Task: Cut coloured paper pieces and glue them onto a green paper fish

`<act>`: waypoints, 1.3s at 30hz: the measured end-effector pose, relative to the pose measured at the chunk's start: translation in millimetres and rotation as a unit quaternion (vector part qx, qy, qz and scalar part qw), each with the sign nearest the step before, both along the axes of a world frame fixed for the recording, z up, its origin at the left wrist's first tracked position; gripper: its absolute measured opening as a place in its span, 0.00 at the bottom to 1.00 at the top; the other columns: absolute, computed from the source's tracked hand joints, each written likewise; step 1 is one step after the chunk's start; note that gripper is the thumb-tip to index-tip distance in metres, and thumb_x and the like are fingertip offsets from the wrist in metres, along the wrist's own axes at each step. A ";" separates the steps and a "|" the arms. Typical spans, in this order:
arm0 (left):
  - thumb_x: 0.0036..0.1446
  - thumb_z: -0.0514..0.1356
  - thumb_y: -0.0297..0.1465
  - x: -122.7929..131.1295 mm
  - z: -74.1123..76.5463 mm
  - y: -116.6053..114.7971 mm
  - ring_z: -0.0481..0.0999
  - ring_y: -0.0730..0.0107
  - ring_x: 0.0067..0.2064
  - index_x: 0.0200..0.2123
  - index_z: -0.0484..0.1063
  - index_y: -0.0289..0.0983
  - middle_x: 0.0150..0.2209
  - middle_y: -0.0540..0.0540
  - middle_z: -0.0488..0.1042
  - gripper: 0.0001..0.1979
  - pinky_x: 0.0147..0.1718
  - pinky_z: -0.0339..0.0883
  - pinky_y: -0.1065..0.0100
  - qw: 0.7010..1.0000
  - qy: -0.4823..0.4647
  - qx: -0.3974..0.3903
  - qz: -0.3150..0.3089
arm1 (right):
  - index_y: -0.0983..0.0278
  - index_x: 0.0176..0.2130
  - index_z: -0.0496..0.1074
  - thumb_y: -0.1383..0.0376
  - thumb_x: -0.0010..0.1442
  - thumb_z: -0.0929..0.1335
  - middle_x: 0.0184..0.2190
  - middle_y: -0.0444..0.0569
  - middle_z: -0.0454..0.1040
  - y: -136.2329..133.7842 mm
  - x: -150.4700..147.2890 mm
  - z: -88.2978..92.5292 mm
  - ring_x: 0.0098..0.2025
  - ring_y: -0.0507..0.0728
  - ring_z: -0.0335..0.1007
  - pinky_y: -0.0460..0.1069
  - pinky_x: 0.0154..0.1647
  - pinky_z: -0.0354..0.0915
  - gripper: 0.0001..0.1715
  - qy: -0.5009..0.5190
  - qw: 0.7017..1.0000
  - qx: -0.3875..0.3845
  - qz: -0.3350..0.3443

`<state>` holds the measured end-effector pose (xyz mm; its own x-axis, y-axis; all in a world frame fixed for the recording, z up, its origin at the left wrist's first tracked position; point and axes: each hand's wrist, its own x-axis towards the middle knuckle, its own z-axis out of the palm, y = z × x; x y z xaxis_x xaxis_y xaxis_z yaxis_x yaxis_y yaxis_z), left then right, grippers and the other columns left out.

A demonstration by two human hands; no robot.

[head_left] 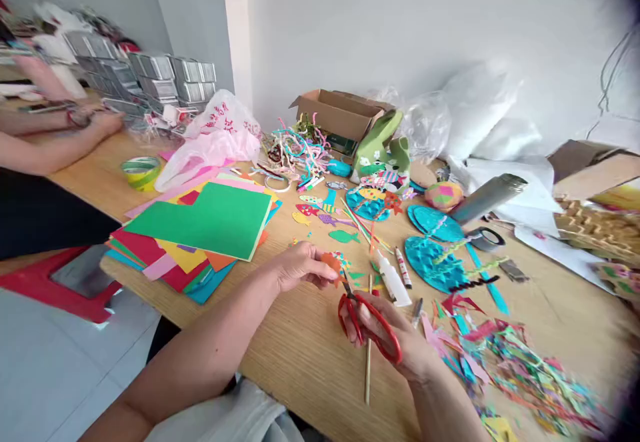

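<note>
My left hand [305, 267] pinches a small orange cutout [330, 263] with coloured dots along its edge. Red-handled scissors [373, 325] are gripped in my right hand [393, 335], their blade tips at the cutout's right edge. A thin wooden stick [368, 375] lies on the table under the scissors. Just beyond my hands are a white glue bottle [393, 281], a red-and-white marker [403, 267] and a green fish cutout [344, 236]. More fish cutouts [307, 209] in several colours lie farther back.
Coloured foam sheets [210, 219] are stacked at left, near yellow tape [141, 173]. Paper scraps [525, 362] cover the right side. Blue discs [433, 265], black tape [486, 239], pipe cleaners [297, 152] and a cardboard box [340, 112] sit farther back. Another person's hands [100, 122] rest at far left.
</note>
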<state>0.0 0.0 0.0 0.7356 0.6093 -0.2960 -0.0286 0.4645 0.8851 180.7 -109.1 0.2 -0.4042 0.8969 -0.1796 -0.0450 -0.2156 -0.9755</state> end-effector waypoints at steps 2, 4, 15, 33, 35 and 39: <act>0.33 0.69 0.32 1.0 -0.2 -0.1 0.67 0.78 0.22 0.21 0.73 0.32 0.21 0.50 0.72 0.11 0.26 0.61 0.72 1.000 -0.001 0.005 -0.007 | 0.65 0.32 0.65 0.49 0.60 0.65 0.23 0.44 0.65 -0.5 -0.3 -0.4 0.24 0.50 0.60 0.46 0.25 0.54 0.22 -0.003 1.000 -0.001 0.001; 0.33 0.68 0.32 1.7 -0.7 -0.1 0.67 0.78 0.22 0.22 0.73 0.32 0.21 0.50 0.72 0.11 0.26 0.61 0.72 1.000 0.000 0.008 -0.012 | 0.65 0.31 0.65 0.48 0.60 0.65 0.22 0.45 0.66 -0.6 -0.7 -0.4 0.24 0.50 0.61 0.46 0.25 0.55 0.22 -0.008 1.000 0.000 -0.001; 0.32 0.69 0.32 3.6 -3.2 0.1 0.67 0.78 0.22 0.24 0.76 0.31 0.22 0.49 0.73 0.13 0.26 0.61 0.72 1.000 0.022 -0.004 -0.004 | 0.65 0.31 0.63 0.47 0.56 0.68 0.22 0.44 0.66 1.3 -2.2 -5.8 0.24 0.50 0.62 0.46 0.25 0.57 0.24 -0.051 0.998 -0.006 -0.025; 0.30 0.69 0.32 6.5 -2.8 -3.7 0.67 0.78 0.22 0.23 0.75 0.31 0.22 0.49 0.73 0.14 0.26 0.59 0.71 0.999 0.037 -0.015 0.025 | 0.65 0.31 0.65 0.45 0.56 0.67 0.23 0.44 0.65 1.3 -3.3 -8.6 0.24 0.50 0.61 0.45 0.25 0.56 0.25 -0.095 0.995 0.002 -0.040; 0.30 0.69 0.32 6.6 -2.7 -4.1 0.67 0.78 0.22 0.23 0.75 0.31 0.22 0.49 0.73 0.14 0.26 0.58 0.71 0.999 0.039 -0.016 0.028 | 0.65 0.30 0.65 0.45 0.56 0.67 0.22 0.43 0.65 1.3 -3.6 -8.9 0.24 0.50 0.61 0.45 0.25 0.56 0.25 -0.093 0.995 0.004 -0.042; 0.30 0.70 0.33 7.5 -2.1 -5.0 0.67 0.78 0.22 0.24 0.75 0.31 0.22 0.49 0.73 0.14 0.25 0.58 0.71 0.998 0.037 -0.026 0.033 | 0.64 0.31 0.64 0.45 0.57 0.66 0.22 0.43 0.65 1.3 -5.1 -9.2 0.24 0.50 0.60 0.45 0.24 0.55 0.25 -0.081 0.996 0.004 -0.046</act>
